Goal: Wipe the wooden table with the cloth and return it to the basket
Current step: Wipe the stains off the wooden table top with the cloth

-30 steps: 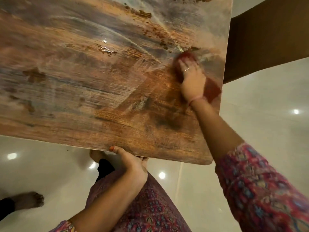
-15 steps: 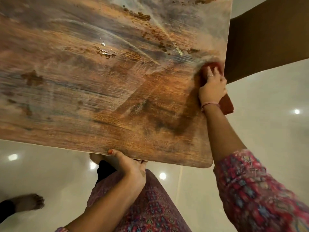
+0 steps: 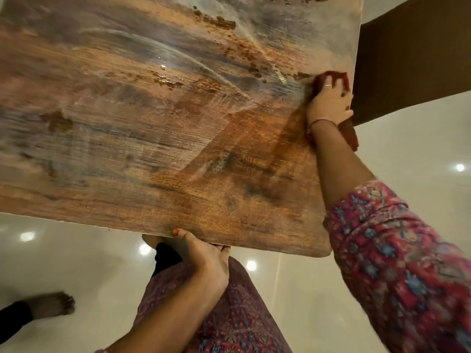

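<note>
The wooden table [image 3: 153, 149] fills most of the view, its top streaked with wet wipe marks and brown specks. A red-brown cloth [image 3: 334, 77] lies bunched at the table's right edge, with one end hanging off the side below my wrist. My right hand [image 3: 327, 103] presses down on the cloth, fingers bent over it. My left hand [image 3: 204, 253] grips the table's near edge, thumb on top and fingers underneath. No basket is in view.
A dark brown panel [image 3: 413, 59] stands just right of the table. Glossy pale floor tiles [image 3: 407, 154] surround the table. My bare foot [image 3: 51, 304] is on the floor at the lower left.
My right hand has slid the cloth from further in on the tabletop out to the right edge, then a little farther away along it. My left hand has kept its hold.
</note>
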The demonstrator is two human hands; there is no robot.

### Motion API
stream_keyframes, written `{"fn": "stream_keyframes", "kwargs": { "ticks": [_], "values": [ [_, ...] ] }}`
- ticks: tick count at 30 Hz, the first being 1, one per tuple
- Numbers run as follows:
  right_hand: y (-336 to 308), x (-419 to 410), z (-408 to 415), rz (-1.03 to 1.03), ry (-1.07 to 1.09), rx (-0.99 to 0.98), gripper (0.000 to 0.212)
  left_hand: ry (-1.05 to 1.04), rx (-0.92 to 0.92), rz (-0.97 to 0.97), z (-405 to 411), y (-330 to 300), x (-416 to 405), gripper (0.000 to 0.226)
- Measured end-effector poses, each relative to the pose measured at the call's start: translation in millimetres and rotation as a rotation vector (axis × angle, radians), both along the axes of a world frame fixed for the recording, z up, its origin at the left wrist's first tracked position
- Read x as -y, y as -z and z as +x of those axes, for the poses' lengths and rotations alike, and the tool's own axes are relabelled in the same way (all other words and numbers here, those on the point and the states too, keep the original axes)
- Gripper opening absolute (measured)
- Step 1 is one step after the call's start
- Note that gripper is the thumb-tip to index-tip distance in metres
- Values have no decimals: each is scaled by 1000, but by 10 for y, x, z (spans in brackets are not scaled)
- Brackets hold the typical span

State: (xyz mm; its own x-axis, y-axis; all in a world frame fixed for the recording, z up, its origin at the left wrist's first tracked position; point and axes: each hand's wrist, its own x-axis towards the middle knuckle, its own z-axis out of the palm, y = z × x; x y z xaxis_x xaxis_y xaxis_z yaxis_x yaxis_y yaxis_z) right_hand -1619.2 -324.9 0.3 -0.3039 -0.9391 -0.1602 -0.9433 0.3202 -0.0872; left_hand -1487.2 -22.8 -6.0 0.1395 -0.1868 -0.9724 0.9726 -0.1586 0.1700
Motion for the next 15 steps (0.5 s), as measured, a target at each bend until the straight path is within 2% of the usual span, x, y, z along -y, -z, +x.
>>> {"fn": "stream_keyframes", "kwargs": {
  "ticks": [2, 6, 8, 9, 10, 11, 13, 15],
  "values": [
    [68, -374, 461, -38, -202, 51, 52, 8, -12, -5, 13, -24, 4, 84],
    [73, -1807, 1027, -8, -952, 149, 46, 17, -26, 13, 71, -61, -23, 81],
    [11, -1841, 924, 35, -1160, 97, 47, 45, -4, 18, 128, -69, -68, 78],
    [30, -1625, 850, 20, -1190, 40, 47, 57, 12, 16, 172, -75, -85, 76],
    [66, -1334, 773, 10, -1124, -10, 48, 59, 29, 12, 227, -76, -96, 75],
    [100, -997, 679, -8, -949, -39, 49, 49, 45, 11, 291, -71, -106, 74],
    [62, -373, 411, -30, -473, -6, 51, 10, 62, 9, 437, -54, -106, 73],
    [-10, -36, 227, -22, -99, 74, 50, -30, 50, -5, 587, -35, -101, 74]
  ]
}}
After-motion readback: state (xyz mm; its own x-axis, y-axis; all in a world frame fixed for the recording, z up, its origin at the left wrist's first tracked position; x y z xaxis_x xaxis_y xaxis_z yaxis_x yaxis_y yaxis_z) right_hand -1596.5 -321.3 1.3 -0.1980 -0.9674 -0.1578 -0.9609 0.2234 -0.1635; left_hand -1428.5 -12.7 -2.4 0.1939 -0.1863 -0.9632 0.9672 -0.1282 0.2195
